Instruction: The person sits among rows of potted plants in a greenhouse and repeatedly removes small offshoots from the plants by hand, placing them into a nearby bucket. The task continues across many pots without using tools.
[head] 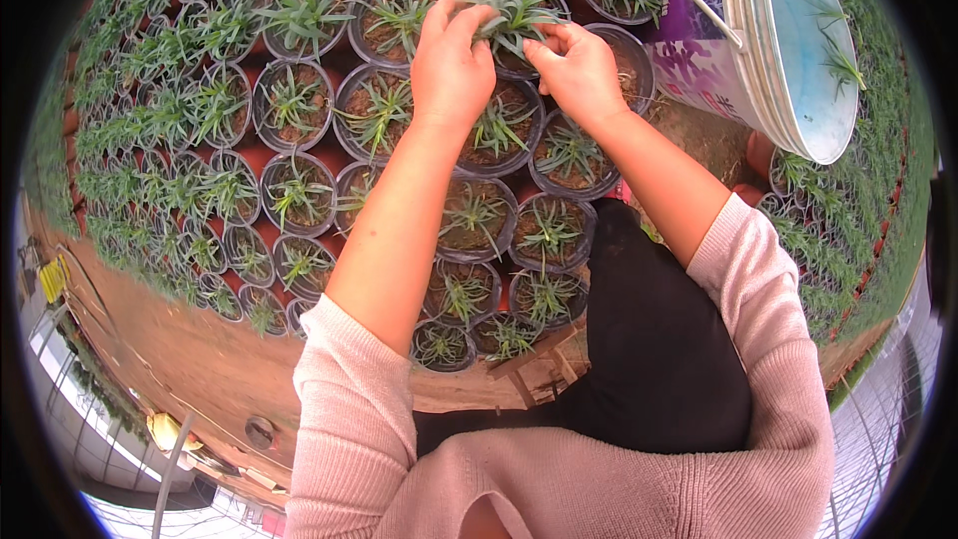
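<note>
Narrow grey-green leaves of a potted plant [516, 11] spread between my two hands. My left hand [453, 60] reaches in from the left, its fingers bent against the foliage; whether they grip a leaf is hidden. On the other side, the thumb and forefinger of my right hand [578, 67] pinch leaves of the same plant. Its black plastic pot [563, 1] is partly covered by leaves and hands. Below my right wrist is another pot [572, 153] with a small plant in soil. A pot with bare soil and pale strands [629, 67] stands just right of my right hand.
A white plastic bucket [812, 90] with purple printing tilts at the right, a few loose green sprigs [844, 67] inside. Dense rows of potted seedlings [296, 105] fill the left. More pots [816, 202] line the far right. A wooden stool [535, 370] shows by my black-trousered leg.
</note>
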Demonstrator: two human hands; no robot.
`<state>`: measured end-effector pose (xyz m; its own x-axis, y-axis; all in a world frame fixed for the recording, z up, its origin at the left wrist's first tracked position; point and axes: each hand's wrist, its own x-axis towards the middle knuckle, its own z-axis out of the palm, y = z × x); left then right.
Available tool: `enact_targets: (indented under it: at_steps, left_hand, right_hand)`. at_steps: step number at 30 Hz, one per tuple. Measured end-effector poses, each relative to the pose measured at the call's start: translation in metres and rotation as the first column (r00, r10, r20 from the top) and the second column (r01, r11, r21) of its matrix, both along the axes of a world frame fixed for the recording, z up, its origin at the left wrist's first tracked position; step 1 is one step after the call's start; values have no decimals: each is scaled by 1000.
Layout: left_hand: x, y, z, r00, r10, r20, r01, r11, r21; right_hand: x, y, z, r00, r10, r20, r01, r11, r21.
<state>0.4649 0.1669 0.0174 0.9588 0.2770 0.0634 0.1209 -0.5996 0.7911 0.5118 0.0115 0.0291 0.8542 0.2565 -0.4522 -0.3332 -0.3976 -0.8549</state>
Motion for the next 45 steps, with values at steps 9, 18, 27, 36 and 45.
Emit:
enact_targets:
  at_steps: [9,18,27,36,45]
  left_hand:
    - [-34,3,-12,982,185,44,-190,964,184]
    - [-2,0,-22,996,61,71,-80,948,309]
    - [10,-8,-25,992,65,-108,-18,920,392]
    - [23,-13,-22,968,146,-203,-48,904,425]
    - [21,-17,-31,976,174,-132,-105,904,415]
  right_hand:
    - [9,6,-12,939,145,310,-72,970,-234]
    - [25,4,-23,694,435,573,-219,887,-407]
    - [43,-4,-27,640,527,559,-351,848,-396]
    - [60,-1,-27,788,491,371,-348,853,-390]
    - [43,-5,-45,447,491,748,-254,871,-420]
